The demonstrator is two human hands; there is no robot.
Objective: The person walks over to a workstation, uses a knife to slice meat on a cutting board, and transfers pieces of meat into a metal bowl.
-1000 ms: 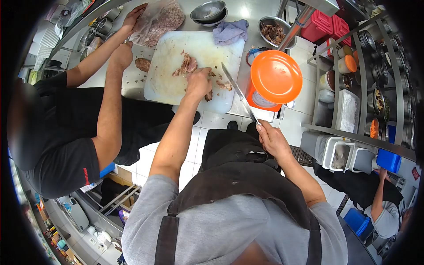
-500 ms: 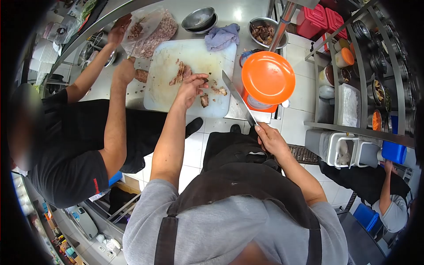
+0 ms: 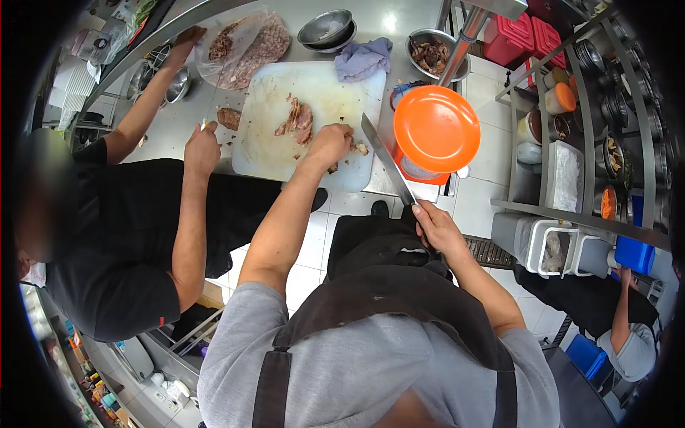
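Note:
My right hand (image 3: 438, 227) is closed round the handle of a long knife (image 3: 389, 162). Its blade slants up and left past the right edge of the white cutting board (image 3: 267, 162). Over the right part of the board is my left hand (image 3: 330, 145), fingers curled together and pointing down by some small meat scraps (image 3: 361, 148). What lies between those fingers is hidden. A cut piece of cooked meat (image 3: 302, 127) rests at the board's middle, left of my left hand. Beside the knife, an orange plate (image 3: 436, 127) sits on an orange-based stand, perhaps a scale.
A co-worker's hand (image 3: 203, 150) holds something small left of the board, near a meat chunk (image 3: 228, 118). Behind lie a bag of chopped meat (image 3: 260, 53), stacked metal bowls (image 3: 325, 30), a purple cloth (image 3: 362, 59) and a bowl of meat (image 3: 430, 53). A metal post (image 3: 464, 48) rises at right.
My left hand has turned over and moved right and slightly down, fingers now curled toward the scraps. My right hand and knife stay nearly still. The co-worker's nearer hand has lowered away from the bag.

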